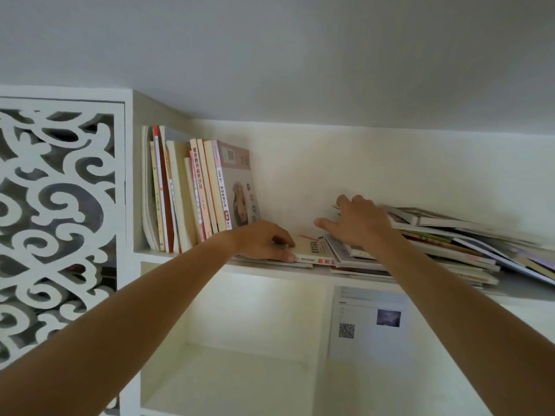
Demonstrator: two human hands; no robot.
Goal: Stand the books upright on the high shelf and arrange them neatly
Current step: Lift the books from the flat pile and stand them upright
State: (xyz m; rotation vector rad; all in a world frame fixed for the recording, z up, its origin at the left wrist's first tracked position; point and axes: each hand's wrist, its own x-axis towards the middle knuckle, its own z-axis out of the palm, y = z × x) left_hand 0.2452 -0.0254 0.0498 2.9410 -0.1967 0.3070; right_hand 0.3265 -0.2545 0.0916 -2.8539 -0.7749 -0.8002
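Two bare forearms rising from lower corners of frame toward centre. Left hand (pixel 264 240) at centre, fingers curled over near edge of flat book (pixel 309 250) with red-lettered spine, thumb at its front edge, gripping it. Right hand (pixel 357 223) just right of centre, fingers spread and fairly straight, palm down, pressing on left end of flat pile of books (pixel 444 241); fingertips partly hidden behind pile. Pile lying along high shelf (pixel 318 270) from centre to right edge of frame, untidy, several covers overhanging. Flat book lying on thinner books, touching pile's left end. Row of upright books (pixel 195 190) at left end of same shelf, leaning slightly, outermost with grey-pink cover. Carved white screen (pixel 57 220) at left of frame. Lower compartment below centre; printed sheet (pixel 369 321) with QR code on its right-hand divider.
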